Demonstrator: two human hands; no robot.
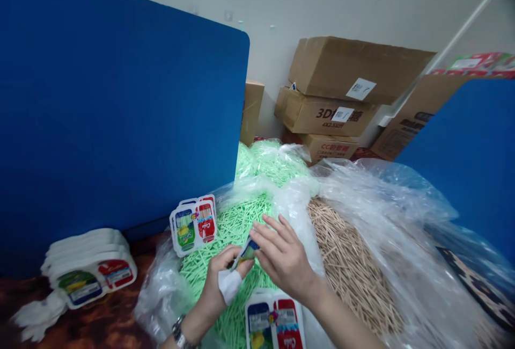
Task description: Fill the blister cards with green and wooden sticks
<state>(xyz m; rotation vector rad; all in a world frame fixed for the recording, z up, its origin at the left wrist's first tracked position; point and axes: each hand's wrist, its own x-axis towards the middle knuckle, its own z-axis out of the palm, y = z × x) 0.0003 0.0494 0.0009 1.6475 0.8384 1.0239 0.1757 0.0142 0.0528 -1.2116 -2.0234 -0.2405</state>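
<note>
My left hand (227, 267), with a watch on its wrist, grips a small printed candy packet (247, 252) with a blue and green face. Something white (229, 285), perhaps paper or tape, sits against that palm. Beside it is my right hand (281, 252), fingers stretched out and slightly apart, the fingertips at the packet's upper edge. Below both hands lie green stick candies (257, 206) in a clear plastic bag. Two-part packets with green and red "Cola" labels (193, 226) rest on the green sticks, and another such packet (275, 321) lies in front of me.
Brown sticks (350, 263) fill a second clear bag (390, 204) on the right. A stack of packets (90, 268) stands at left beside crumpled white tissue (40, 317). Blue panels (120, 96) flank both sides. Cardboard boxes (325, 113) are piled against the wall.
</note>
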